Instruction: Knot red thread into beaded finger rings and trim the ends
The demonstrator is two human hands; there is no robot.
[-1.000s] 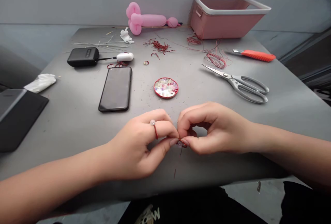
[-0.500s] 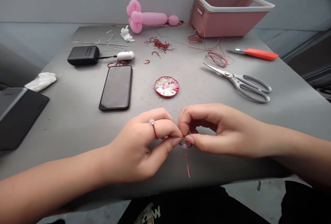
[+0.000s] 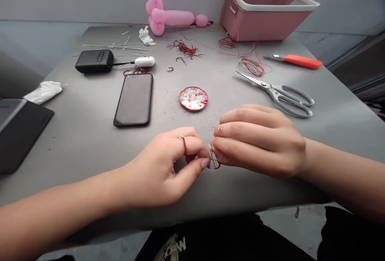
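My left hand [image 3: 168, 168] is closed, thumb and index finger pinching a small loop of red cord with a pale purple bead [image 3: 212, 168] at its lower side. Just to the right, my right hand [image 3: 261, 142] has its fingers bunched with the back of the hand turned up. A strand of red cord [image 3: 211, 154] runs up from the loop into its fingertips, which are partly hidden. On a finger of the left hand sits a red cord ring [image 3: 184, 145] with a whitish bead. Beyond the hands lies a round red-rimmed dish [image 3: 180, 103] of pastel beads.
Scissors [image 3: 266, 85] and an orange-handled cutter [image 3: 302, 61] lie right, near coiled red cord [image 3: 252, 67]. A phone [image 3: 134, 100] and black power bank [image 3: 94, 61] lie left. At the back are red cord scraps [image 3: 187, 49], a pink balloon [image 3: 179, 18] and a pink bin [image 3: 270, 22].
My right hand has rolled over, back upward, and its fingertips have risen with the cord. The cord tail that hung below the loop now runs upward. My left hand keeps its pinch.
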